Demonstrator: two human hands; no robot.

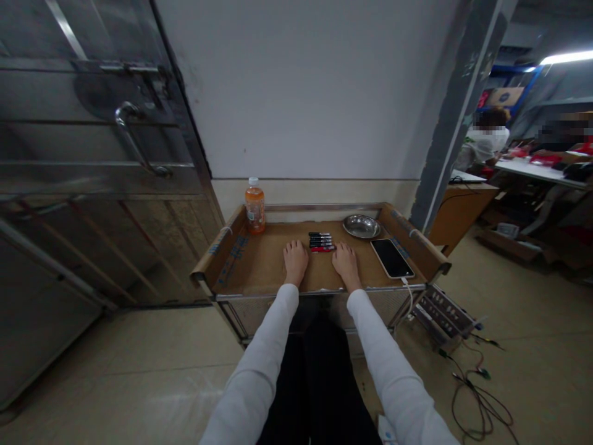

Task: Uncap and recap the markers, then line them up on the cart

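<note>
Several black marker pens (320, 239) lie side by side in a neat stack of rows on the cardboard-lined cart top (259, 266). Nearest me in that row is a red marker pen (321, 250). My left hand (295, 259) rests palm down on the cardboard left of the pens, fingers laid out and nothing in them. On the other side, my right hand (345, 261) lies palm down too, its fingers close to the red pen's right end; whether they touch it I cannot tell. This hand also appears to hold nothing.
An orange drink bottle (255, 209) stands at the back left. At the right are a round metal dish (361, 227) and a phone (392, 258) with a white cable. Below right, a metal box (445, 316) and loose cables (482, 402) lie on the floor.
</note>
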